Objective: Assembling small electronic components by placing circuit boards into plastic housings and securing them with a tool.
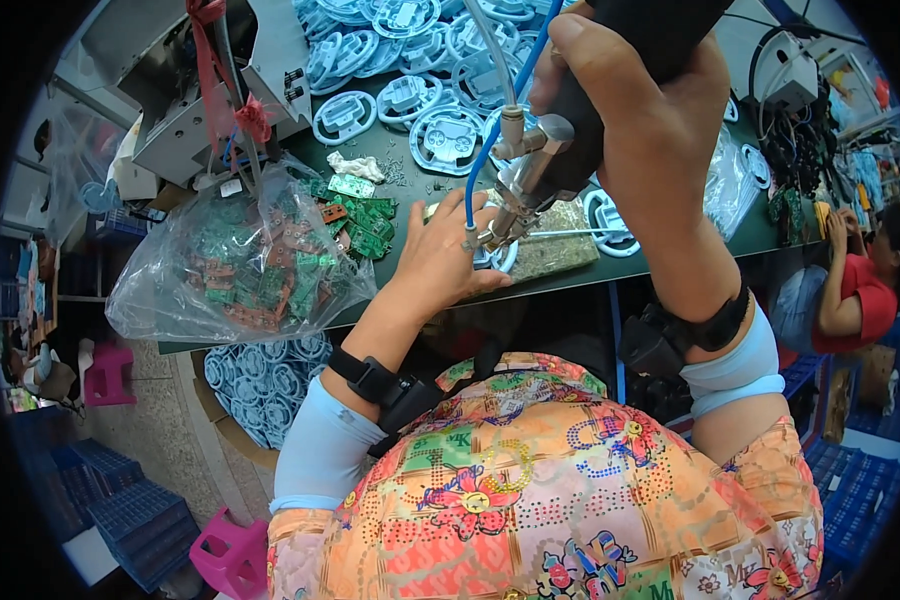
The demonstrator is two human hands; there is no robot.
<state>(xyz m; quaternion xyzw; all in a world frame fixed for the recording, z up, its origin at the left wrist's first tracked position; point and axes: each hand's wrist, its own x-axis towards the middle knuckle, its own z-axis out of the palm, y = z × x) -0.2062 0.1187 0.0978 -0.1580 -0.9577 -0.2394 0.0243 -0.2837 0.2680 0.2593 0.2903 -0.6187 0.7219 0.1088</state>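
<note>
My right hand (650, 130) grips the black body of a powered screwdriver (570, 155). Its metal nose, with a blue air hose (473, 180) and a clear tube joined to it, points down at the table edge. Under the nose sits a light-blue plastic steering-wheel-shaped part (500, 258), mostly covered by the tool and my fingers. My left hand (445, 255) reaches over this part, fingers pressed near the tool tip; whether they pinch a small piece is hidden. A flat speckled block (560, 250) lies beside the part on the right.
Light-blue wheel parts (400, 95) are heaped at the back. Green circuit boards (370, 228) spill from a clear plastic bag (240, 255) at left. A grey metal machine (210, 100) stands behind it. Below is a box of wheel parts (265, 385). A co-worker (860, 290) sits at right.
</note>
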